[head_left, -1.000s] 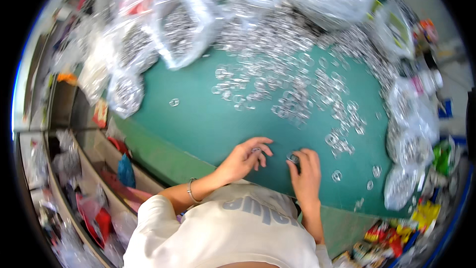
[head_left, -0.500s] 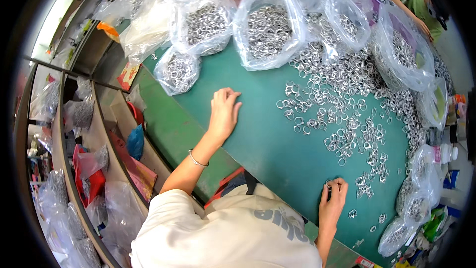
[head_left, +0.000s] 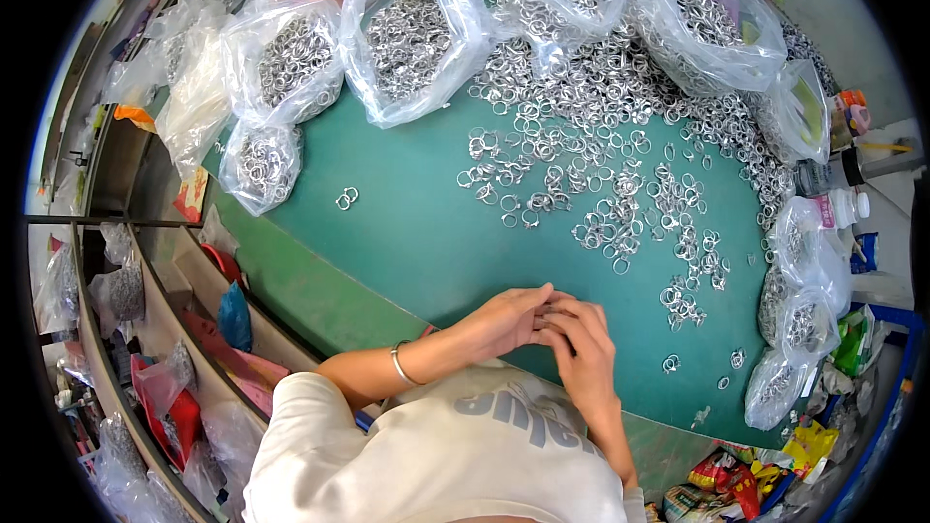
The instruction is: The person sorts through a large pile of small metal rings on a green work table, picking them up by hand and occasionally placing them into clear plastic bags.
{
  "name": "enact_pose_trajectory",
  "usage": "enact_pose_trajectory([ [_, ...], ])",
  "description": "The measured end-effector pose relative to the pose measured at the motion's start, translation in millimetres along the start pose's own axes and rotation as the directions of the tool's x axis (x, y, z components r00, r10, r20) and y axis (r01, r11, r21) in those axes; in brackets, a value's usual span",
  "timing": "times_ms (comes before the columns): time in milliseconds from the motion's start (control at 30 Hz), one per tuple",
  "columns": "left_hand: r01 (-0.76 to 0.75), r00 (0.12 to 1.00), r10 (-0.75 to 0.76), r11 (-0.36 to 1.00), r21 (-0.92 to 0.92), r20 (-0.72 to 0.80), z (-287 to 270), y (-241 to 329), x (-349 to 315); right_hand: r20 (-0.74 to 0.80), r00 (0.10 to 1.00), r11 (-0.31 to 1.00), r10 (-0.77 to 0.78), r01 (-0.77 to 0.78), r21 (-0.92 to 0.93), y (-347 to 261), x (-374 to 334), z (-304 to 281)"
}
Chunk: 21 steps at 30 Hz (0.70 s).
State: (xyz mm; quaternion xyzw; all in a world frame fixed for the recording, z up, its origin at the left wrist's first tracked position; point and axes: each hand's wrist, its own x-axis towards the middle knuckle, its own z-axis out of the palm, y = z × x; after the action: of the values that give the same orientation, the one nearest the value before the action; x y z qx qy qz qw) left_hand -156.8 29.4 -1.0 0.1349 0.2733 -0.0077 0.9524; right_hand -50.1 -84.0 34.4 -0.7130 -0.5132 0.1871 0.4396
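Your left hand (head_left: 504, 322) and right hand (head_left: 589, 353) meet over the near edge of the smooth green worktop (head_left: 387, 252). Your fingers (head_left: 583, 318) are bent and close together, but I cannot tell what they hold. Shiny, round metal rings (head_left: 683, 312) lie loose past your hands, piling into a bumpy heap farther back. Soft, crinkly clear bags (head_left: 473, 34) hold more rings.

Green tabletop (head_left: 407, 242) open left of centre; loose rings (head_left: 596, 87) obstruct right, plastic bags (head_left: 412, 108) block far edge.
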Motion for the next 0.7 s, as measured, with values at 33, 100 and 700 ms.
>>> enact_pose_trajectory([
  [33,-0.041,0.999,0.042,0.985,0.167,-0.003,-3.2,1.4,1.0,-0.035,0.999,1.000,0.020,-0.020,0.007,0.9,3.0,-3.1],
  [100,-0.118,0.992,0.127,0.870,0.479,0.013,-10.9,7.8,-2.2,-0.099,0.993,0.998,0.059,-0.057,0.023,8.8,8.1,-14.2],
  [700,-0.073,0.610,0.727,-0.344,0.936,0.314,-5.4,69.0,0.5,-0.049,0.792,0.485,0.608,-0.322,0.813,55.8,23.9,-30.5],
])
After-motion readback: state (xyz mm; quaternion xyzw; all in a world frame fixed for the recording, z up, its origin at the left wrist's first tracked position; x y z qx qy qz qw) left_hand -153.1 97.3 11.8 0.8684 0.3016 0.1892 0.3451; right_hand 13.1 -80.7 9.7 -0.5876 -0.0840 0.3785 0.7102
